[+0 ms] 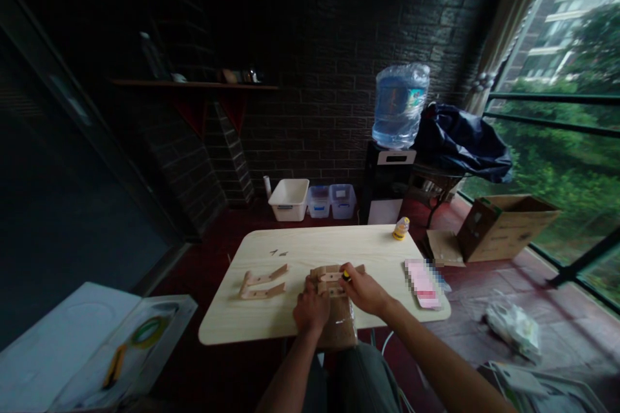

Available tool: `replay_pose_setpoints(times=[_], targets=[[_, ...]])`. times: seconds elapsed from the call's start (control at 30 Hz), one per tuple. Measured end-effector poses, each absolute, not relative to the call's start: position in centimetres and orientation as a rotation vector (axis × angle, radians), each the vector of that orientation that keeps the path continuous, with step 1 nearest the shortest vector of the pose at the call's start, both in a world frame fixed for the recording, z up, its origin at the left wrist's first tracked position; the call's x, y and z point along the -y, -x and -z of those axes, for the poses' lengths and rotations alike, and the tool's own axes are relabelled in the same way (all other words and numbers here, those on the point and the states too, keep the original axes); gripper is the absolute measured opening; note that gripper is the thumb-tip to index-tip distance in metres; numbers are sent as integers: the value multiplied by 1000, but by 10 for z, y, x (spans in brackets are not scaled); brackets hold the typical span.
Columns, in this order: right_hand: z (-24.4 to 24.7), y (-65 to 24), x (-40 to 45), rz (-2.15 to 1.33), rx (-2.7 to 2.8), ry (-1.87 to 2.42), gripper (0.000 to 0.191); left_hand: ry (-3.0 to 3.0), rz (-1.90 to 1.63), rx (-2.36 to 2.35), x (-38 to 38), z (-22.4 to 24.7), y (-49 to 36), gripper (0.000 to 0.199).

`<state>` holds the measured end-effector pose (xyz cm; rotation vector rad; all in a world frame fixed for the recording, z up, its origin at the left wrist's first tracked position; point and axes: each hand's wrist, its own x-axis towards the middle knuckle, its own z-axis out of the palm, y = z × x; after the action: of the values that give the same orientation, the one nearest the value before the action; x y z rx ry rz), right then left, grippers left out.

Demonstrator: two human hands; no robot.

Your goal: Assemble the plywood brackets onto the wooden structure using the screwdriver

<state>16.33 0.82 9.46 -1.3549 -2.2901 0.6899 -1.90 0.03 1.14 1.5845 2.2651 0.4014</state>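
Note:
A pale wooden bracket-like piece (333,276) lies on a brown cardboard box (341,322) at the near edge of the table. My left hand (311,308) grips its left end, fingers bent over the wood. Above the piece's right part, my right hand (364,290) is closed round a small yellow-and-black tool (346,275); its tip is hidden, so contact with the wood cannot be told. To the left, a similar wooden assembly (264,284) with two slanted arms rests on the table (227,321). Several tiny dark pieces (278,252) lie behind it.
A yellow-based clear container (401,229) stands at the table's far right corner. Nearer is a pink item (422,284), partly blurred out. An open white case (165,316) sits at left. Plastic bins (289,206), a water dispenser (391,174) and a cardboard carton (504,229) stand beyond.

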Motion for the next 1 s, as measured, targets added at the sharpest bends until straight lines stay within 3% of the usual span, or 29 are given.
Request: replay_pose_setpoints(times=[0.17,0.47,0.73,1.0], targets=[[-106,-168,-13,-664,2371,1301,32,-1545,-419,-2248,1,-16,19,67],[-106,-167,-17,-560,2380,1404,13,-1581,-421,-2252,-2,-11,20,64],[-108,-168,-12,-538,2476,1406,21,-1569,-405,-2260,-1,-8,19,65],[-111,-158,-17,-474,2508,1503,15,-1516,-424,-2244,-2,-14,20,64]])
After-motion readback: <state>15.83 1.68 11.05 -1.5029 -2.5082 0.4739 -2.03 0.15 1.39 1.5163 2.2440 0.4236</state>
